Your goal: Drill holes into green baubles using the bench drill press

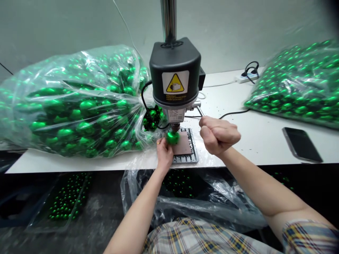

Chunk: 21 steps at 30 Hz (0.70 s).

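Observation:
A shiny green ball (172,137) is pinched in my left hand (164,153), right under the chuck (175,127) of a black drill press (174,70). Beneath the ball lies a flat brownish board (184,144) on the slotted metal base (194,155). My right hand (219,135) is closed in a fist around the end of the press's feed lever (200,111); its grip hides most of the handle. Whether the drill bit touches the ball cannot be made out.
A big clear bag (79,102) of green balls fills the table's left side; another bag (299,88) sits right. A phone (302,144) lies near the front edge, a power strip (246,77) behind. Below are a clear bin (63,201) of balls and an open plastic bag (201,208).

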{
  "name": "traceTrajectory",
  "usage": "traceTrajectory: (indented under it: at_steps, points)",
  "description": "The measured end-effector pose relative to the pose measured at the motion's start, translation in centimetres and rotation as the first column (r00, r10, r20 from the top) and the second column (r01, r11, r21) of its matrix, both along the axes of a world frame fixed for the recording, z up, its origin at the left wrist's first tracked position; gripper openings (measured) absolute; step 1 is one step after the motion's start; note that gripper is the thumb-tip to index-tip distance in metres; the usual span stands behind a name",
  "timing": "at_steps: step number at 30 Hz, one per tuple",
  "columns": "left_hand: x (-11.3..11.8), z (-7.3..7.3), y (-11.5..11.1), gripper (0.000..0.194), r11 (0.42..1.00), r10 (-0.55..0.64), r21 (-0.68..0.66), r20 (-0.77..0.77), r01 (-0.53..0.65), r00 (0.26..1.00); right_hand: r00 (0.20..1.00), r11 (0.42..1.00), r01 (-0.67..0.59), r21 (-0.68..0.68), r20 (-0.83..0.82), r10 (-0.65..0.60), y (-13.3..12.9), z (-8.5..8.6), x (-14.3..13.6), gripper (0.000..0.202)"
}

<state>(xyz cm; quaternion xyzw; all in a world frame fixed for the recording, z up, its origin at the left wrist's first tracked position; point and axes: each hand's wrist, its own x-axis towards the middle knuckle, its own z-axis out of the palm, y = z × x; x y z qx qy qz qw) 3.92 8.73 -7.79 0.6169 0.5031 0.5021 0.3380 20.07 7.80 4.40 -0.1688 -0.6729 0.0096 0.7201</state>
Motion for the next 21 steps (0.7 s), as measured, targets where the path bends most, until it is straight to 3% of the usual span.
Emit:
traceTrajectory:
  at_steps: [2,4,6,8,12,14,15,19,21]
  points:
    - [-0.3,-0.1,-0.5,0.018,0.997,0.08,0.026,-0.071,-0.078,0.994,0.997,0.998,-0.025,0.05,-0.073,0.029,-0.1,0.8,-0.3,0.048]
    - [-1.1,0.0,-1.8,0.026,0.957,0.285,0.089,-0.116,-0.275,0.952,0.99,1.0,-0.013,0.021,-0.138,0.015,-0.2,2.1,-0.6,0.047]
    - [-2.3,0.6,-3.9,0.029,0.841,0.53,0.179,-0.088,-0.51,0.843,0.985,1.0,-0.025,-0.016,-0.172,0.022,-0.1,3.4,-0.8,0.048]
    - [-3.7,1.8,-6.2,0.031,0.755,0.624,0.28,-0.032,-0.593,0.78,0.981,0.997,-0.059,-0.041,-0.19,0.051,0.1,4.4,-0.9,0.05]
    - [-5.7,5.6,-9.1,0.036,0.661,0.556,0.594,0.023,-0.459,0.831,0.977,0.995,-0.081,-0.054,-0.201,0.069,0.3,4.9,-0.9,0.052]
    - [-5.7,7.3,-8.9,0.035,0.597,0.551,0.699,-0.001,-0.394,0.834,0.977,0.996,-0.065,-0.064,-0.207,0.051,0.3,4.7,-0.9,0.053]
    - [-5.4,7.9,-8.5,0.033,0.601,0.551,0.716,-0.049,-0.355,0.833,0.977,0.996,-0.058,-0.071,-0.21,0.042,0.3,4.6,-0.9,0.054]
    - [-3.4,8.1,-6.8,0.031,0.681,0.531,0.691,-0.238,-0.243,0.813,0.976,0.992,-0.062,-0.11,-0.217,0.037,0.0,4.4,-0.8,0.053]
    - [-3.0,8.2,-7.1,0.032,0.618,0.54,0.744,-0.166,-0.255,0.825,0.973,0.987,-0.074,-0.141,-0.225,0.041,-0.3,4.6,-0.8,0.052]
